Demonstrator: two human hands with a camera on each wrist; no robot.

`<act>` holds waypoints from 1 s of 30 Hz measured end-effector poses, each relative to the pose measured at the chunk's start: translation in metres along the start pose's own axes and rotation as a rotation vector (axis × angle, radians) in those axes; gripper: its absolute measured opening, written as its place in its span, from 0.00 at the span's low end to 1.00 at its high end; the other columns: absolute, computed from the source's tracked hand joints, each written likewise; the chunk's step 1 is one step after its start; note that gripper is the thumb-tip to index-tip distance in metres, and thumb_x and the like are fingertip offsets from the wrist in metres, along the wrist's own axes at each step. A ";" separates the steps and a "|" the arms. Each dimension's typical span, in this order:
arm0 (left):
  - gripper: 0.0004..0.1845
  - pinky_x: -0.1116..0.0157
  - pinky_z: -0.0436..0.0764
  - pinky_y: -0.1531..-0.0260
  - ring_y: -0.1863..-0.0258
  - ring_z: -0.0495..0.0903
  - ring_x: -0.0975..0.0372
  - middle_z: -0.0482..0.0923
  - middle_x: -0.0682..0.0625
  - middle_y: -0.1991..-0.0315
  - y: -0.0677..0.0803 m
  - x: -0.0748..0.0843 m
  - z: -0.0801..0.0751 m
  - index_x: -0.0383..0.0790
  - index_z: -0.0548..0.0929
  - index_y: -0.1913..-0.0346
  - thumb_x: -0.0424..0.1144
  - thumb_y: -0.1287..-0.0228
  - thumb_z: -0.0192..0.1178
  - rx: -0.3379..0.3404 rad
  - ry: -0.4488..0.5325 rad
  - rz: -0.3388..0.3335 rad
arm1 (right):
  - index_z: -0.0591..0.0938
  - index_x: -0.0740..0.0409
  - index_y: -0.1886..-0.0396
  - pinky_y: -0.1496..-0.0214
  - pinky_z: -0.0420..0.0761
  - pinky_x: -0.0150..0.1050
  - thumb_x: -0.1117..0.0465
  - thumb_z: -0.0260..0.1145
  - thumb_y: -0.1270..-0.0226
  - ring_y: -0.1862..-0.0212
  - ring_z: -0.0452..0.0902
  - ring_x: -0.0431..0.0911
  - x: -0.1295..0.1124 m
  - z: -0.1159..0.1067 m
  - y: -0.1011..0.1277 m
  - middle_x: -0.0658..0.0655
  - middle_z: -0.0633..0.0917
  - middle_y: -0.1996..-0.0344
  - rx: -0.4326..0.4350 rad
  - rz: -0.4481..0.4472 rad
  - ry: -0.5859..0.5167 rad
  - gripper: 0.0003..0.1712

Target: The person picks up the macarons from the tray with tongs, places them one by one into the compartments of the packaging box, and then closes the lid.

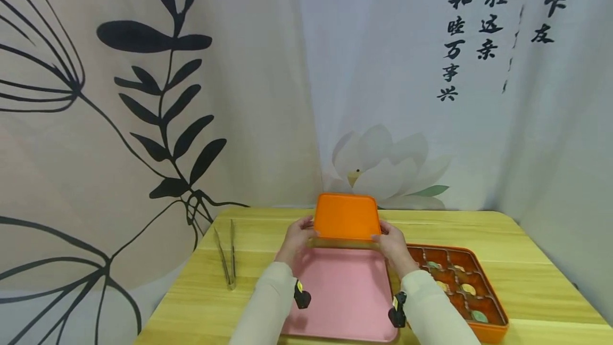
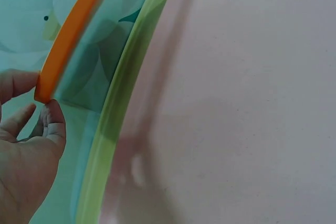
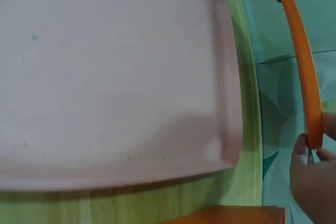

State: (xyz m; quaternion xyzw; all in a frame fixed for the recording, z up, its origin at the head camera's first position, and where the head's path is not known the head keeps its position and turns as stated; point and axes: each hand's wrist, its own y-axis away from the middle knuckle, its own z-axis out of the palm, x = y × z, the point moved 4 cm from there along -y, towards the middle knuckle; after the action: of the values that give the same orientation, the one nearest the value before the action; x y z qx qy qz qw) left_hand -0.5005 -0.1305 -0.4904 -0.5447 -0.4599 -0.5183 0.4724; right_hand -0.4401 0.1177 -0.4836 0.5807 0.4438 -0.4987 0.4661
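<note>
Far out past the left hand (image 1: 298, 234), a pair of metal tweezers (image 1: 226, 255) lies on the wooden table (image 1: 503, 238), well apart from both hands and untouched. The left hand itself grips the left edge of an orange lid (image 1: 347, 217), thumb and fingers curled round the rim; its wrist view shows the fingertips (image 2: 52, 116) pinching that orange edge (image 2: 71, 35) from either side. Between the two hands the lid is held up off the table, tilted so its top faces the person, above the far end of a pink tray (image 1: 342, 294) that lies flat beneath the forearms. The right hand (image 1: 392, 243) mirrors the left, pinching the opposite edge of the lid (image 3: 304, 72), fingers closed on the rim. Both arms reach forward in pale sleeves, wrists level, elbows drawn back toward the body. Just beside the right forearm sits an orange compartment box (image 1: 460, 286), open, with small round pieces in several cells. Judging from this, the step in hand looks like carrying the lid clear or setting it aside; any next move calls for keeping both grips even so the lid does not tip.
</note>
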 end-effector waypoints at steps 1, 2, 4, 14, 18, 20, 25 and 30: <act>0.33 0.52 0.75 0.43 0.39 0.70 0.41 0.70 0.28 0.38 0.000 0.000 0.000 0.21 0.65 0.31 0.19 0.41 0.59 -0.008 0.001 -0.005 | 0.54 0.70 0.24 0.34 0.67 0.55 0.75 0.55 0.28 0.32 0.62 0.65 -0.001 0.000 0.000 0.73 0.61 0.30 -0.009 -0.003 0.000 0.36; 0.33 0.52 0.75 0.43 0.39 0.71 0.41 0.70 0.29 0.38 -0.001 0.001 -0.001 0.21 0.65 0.32 0.19 0.41 0.59 -0.017 0.000 -0.005 | 0.54 0.70 0.24 0.33 0.67 0.55 0.75 0.56 0.28 0.32 0.62 0.65 -0.001 -0.001 0.001 0.73 0.61 0.30 -0.018 -0.005 0.006 0.37; 0.32 0.53 0.77 0.45 0.41 0.72 0.43 0.72 0.29 0.40 -0.001 0.003 -0.002 0.21 0.66 0.32 0.19 0.42 0.59 -0.037 -0.014 0.002 | 0.52 0.70 0.24 0.33 0.66 0.56 0.75 0.56 0.28 0.31 0.61 0.65 -0.002 -0.003 0.001 0.74 0.60 0.29 -0.040 -0.016 0.018 0.38; 0.32 0.54 0.79 0.49 0.50 0.79 0.50 0.72 0.32 0.40 0.002 0.006 -0.003 0.24 0.64 0.30 0.20 0.38 0.57 -0.159 -0.108 -0.015 | 0.55 0.70 0.24 0.31 0.62 0.58 0.70 0.60 0.30 0.32 0.63 0.65 -0.001 -0.018 0.003 0.73 0.61 0.29 -0.112 -0.048 0.101 0.39; 0.33 0.55 0.79 0.49 0.51 0.78 0.54 0.73 0.35 0.40 0.007 0.006 -0.002 0.28 0.65 0.29 0.20 0.39 0.58 -0.183 -0.079 -0.023 | 0.57 0.68 0.24 0.32 0.63 0.58 0.69 0.58 0.27 0.33 0.64 0.64 -0.001 -0.026 0.006 0.72 0.63 0.30 -0.132 -0.054 0.090 0.36; 0.34 0.54 0.79 0.48 0.50 0.78 0.54 0.73 0.36 0.40 0.010 0.007 -0.001 0.29 0.65 0.28 0.20 0.39 0.59 -0.197 -0.068 -0.025 | 0.57 0.68 0.24 0.32 0.64 0.58 0.70 0.56 0.26 0.33 0.65 0.63 -0.001 -0.029 0.007 0.72 0.64 0.31 -0.141 -0.061 0.080 0.34; 0.34 0.53 0.79 0.48 0.48 0.78 0.54 0.74 0.38 0.42 0.019 0.009 0.001 0.29 0.66 0.29 0.19 0.40 0.59 -0.265 -0.064 -0.002 | 0.57 0.63 0.23 0.34 0.63 0.62 0.68 0.54 0.26 0.35 0.67 0.65 -0.002 -0.038 0.007 0.72 0.66 0.32 -0.145 -0.052 0.079 0.34; 0.35 0.51 0.77 0.46 0.51 0.79 0.55 0.74 0.37 0.43 0.027 0.009 0.001 0.30 0.64 0.28 0.21 0.39 0.59 -0.309 -0.041 -0.020 | 0.55 0.57 0.21 0.39 0.60 0.73 0.67 0.55 0.25 0.36 0.69 0.64 -0.001 -0.045 0.010 0.69 0.65 0.30 -0.177 -0.012 0.068 0.36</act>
State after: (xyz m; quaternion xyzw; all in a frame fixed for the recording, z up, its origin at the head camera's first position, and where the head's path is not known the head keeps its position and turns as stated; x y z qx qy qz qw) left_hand -0.4734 -0.1327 -0.4826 -0.6166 -0.3896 -0.5766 0.3681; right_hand -0.4227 0.1601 -0.4781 0.5512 0.5051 -0.4404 0.4971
